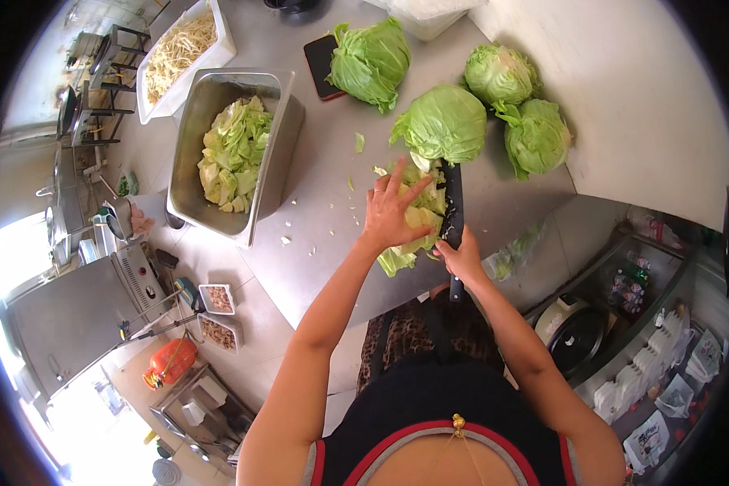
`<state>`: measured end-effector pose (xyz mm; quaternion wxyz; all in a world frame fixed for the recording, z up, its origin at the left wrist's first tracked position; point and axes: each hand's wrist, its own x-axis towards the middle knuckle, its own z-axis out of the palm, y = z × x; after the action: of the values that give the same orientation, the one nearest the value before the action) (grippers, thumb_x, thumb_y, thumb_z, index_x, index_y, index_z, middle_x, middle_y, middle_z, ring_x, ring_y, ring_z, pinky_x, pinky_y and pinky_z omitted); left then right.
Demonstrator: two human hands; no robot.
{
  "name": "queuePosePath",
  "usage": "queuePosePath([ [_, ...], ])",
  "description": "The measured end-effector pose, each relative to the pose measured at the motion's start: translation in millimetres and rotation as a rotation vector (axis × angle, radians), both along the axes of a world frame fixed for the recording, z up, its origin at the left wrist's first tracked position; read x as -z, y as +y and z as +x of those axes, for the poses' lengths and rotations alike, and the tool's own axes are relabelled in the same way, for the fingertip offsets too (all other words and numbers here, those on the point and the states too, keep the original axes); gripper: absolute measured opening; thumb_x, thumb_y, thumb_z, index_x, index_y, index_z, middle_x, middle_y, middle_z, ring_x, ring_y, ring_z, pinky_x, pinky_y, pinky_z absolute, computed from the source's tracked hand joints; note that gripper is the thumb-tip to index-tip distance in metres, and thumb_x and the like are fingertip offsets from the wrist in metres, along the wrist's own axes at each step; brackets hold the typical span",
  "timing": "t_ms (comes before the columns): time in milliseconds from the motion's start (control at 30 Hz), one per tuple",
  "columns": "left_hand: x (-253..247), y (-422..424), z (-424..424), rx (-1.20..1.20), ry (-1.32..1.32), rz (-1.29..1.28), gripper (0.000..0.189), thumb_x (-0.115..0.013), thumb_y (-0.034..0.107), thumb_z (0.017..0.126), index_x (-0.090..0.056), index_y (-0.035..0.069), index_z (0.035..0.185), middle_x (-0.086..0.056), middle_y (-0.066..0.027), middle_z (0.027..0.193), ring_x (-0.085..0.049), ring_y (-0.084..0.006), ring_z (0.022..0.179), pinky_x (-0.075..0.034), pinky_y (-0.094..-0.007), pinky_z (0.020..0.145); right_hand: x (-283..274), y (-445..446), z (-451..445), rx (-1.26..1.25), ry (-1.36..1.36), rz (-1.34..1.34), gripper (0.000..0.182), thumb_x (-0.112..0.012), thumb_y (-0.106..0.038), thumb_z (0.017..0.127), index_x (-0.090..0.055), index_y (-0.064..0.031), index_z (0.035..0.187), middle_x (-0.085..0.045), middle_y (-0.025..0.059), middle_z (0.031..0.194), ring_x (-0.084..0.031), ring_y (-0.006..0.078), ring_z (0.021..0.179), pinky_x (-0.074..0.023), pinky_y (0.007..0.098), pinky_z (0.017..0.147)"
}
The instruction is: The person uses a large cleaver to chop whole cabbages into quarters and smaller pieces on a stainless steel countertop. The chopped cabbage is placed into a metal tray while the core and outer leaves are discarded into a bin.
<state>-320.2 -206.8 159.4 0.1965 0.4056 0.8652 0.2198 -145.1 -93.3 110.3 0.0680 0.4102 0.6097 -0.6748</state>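
Note:
My left hand (396, 206) lies with fingers spread on a pile of cut cabbage (424, 222) on the steel table. In my right hand (460, 255) is a kitchen knife (454, 200) with a dark blade and black handle. The blade lies along the pile's right side, with bits of cabbage stuck to it. Just beyond its tip sits a whole cabbage head (443, 124). Left of my hands stands a deep stainless steel pan (249, 234), holding chopped cabbage leaves (237, 152). Part of the cut pile is hidden under my left hand.
More cabbages (373, 64) (501, 73) (537, 136) sit toward the back and right wall. A phone (322, 67) lies partly under one. Behind the pan is a white tub (228, 45) of bean sprouts (179, 54). Small scraps dot the steel table (316, 200).

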Motion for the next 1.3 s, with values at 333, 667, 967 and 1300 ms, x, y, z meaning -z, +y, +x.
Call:
queuePosePath([
  [333,-47.1,-62.9,-22.4,-0.091,-0.083,0.182,0.08,-0.083,0.039,0.059,-0.056,0.025,0.133,-0.041,-0.0139,0.144,-0.045,-0.0407,0.118,-0.037,-0.0496,0.103,-57.3,-33.5,-35.8,-0.087,0.171,-0.372,0.052,-0.06,-0.001,0.091,-0.034,-0.0081,0.136,-0.062,0.0095,0.078,-0.045,0.0082,0.039,-0.0371,0.0247,0.035],
  [667,-159.0,-186.0,-210.2,-0.219,-0.241,0.18,0.081,-0.079,0.045,0.072,-0.05,0.012,0.139,-0.048,-0.0142,0.143,-0.042,-0.03,0.134,-0.031,-0.0387,0.112,-179.1,-92.8,-232.0,-0.412,0.219,-0.335,0.037,-0.062,-0.002,0.084,-0.044,-0.0007,0.117,-0.064,0.015,0.077,-0.049,0.0096,0.043,-0.0413,0.0263,0.04],
  [967,-70.1,-104.9,-31.5,-0.203,-0.061,0.136,0.065,-0.08,0.038,0.074,-0.054,0.018,0.129,-0.054,-0.0116,0.125,-0.053,-0.0334,0.119,-0.049,-0.0419,0.093,-159.1,26.8,-59.4,-0.095,0.195,-0.129,0.039,-0.059,0.0,0.087,-0.045,0.0023,0.123,-0.06,0.0076,0.074,-0.051,0.0096,0.044,-0.0451,0.0255,0.043],
  [1300,-12.3,-88.9,42.7,-0.177,-0.125,0.173,0.022,-0.066,0.006,0.075,-0.061,0.012,0.095,-0.058,-0.0125,0.099,-0.06,-0.0335,0.089,-0.052,-0.0445,0.073,-126.1,73.8,45.4,0.121,0.192,-0.033,0.028,-0.059,0.0,0.088,-0.05,0.0008,0.115,-0.066,0.0107,0.08,-0.048,0.0079,0.044,-0.0418,0.0247,0.041],
])
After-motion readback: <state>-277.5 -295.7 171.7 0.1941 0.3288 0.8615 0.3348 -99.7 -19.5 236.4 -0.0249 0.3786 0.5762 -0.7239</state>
